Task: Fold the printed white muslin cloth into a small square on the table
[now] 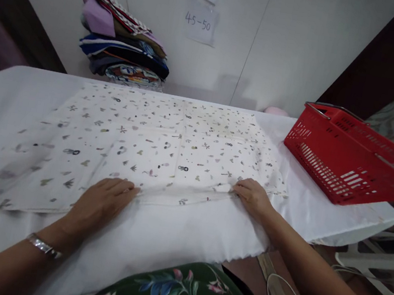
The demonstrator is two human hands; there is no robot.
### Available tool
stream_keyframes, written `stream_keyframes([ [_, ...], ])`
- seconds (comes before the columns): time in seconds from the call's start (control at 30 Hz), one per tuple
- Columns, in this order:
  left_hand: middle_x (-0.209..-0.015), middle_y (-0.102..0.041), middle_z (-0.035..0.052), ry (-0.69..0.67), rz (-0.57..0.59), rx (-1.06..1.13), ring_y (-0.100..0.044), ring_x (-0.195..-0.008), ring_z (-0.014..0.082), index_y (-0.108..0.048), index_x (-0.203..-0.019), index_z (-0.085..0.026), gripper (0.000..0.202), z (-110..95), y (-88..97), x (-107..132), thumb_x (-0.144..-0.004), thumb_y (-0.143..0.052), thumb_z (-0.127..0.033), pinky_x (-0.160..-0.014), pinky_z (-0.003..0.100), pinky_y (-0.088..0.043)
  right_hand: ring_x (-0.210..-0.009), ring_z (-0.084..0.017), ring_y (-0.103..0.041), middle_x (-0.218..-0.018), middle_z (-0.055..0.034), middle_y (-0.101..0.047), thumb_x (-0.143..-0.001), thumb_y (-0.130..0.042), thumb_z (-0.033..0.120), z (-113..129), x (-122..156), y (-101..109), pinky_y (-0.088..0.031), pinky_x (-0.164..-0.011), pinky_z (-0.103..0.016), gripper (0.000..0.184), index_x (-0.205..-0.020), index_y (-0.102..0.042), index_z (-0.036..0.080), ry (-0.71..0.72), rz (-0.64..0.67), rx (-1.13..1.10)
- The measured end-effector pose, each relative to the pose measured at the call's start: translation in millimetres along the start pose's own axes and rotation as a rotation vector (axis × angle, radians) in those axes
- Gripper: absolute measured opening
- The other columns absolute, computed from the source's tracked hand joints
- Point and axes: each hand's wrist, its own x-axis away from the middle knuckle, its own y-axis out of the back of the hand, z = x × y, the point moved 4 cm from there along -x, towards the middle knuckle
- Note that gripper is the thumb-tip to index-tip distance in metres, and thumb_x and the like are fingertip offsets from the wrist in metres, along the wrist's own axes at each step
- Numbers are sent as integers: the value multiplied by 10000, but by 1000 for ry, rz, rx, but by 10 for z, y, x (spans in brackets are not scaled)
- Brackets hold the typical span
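A thin white cloth (137, 142) with a small print of plants and animals lies spread flat over the white-covered table, with crease lines across it. At its near edge, my left hand (107, 198) has its fingers pressed together on the hem, the thumb mostly hidden. Farther right, my right hand (252, 197) pinches the same near edge between thumb and fingers. Between the two hands the hem is slightly raised and wrinkled. The cloth's left part reaches closer to me than the section between my hands.
A red plastic basket (354, 158) stands on the table's right end. Folded fabrics (126, 50) are piled at the back left against the wall. Paper signs (200, 22) hang on the wall. A white plastic stool (380, 269) is on the floor at the right.
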Motion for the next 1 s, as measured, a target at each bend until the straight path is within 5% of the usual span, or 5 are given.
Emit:
stream_keyframes([
  [0.2,-950,-671,56,-36,26,30,-602,-883,210,-637,-1064,-244,317,-71,-56,143,-894,-370,-219,-769,335,-444,-952,-209,-542,-1037,-77,-645,-929,-450,209,28,113,-61,-432,-792,-340,248,-1009,-681,248,45,48,22],
  [0.57,-869,-656,67,92,7,-81,-577,-839,233,-634,-1017,-207,280,-10,17,-115,-907,-379,-242,-723,363,-411,-867,-200,-550,-925,-69,-659,-952,-410,248,103,82,-41,-435,-759,-337,274,-1056,-662,224,34,64,19],
  [1.0,-903,-653,67,-30,62,-119,-571,-833,214,-667,-930,-195,313,-138,-40,-108,-923,-354,-204,-753,352,-418,-916,-215,-565,-1005,-96,-654,-925,-421,168,40,31,-58,-468,-789,-355,274,-1079,-646,196,83,73,-25],
])
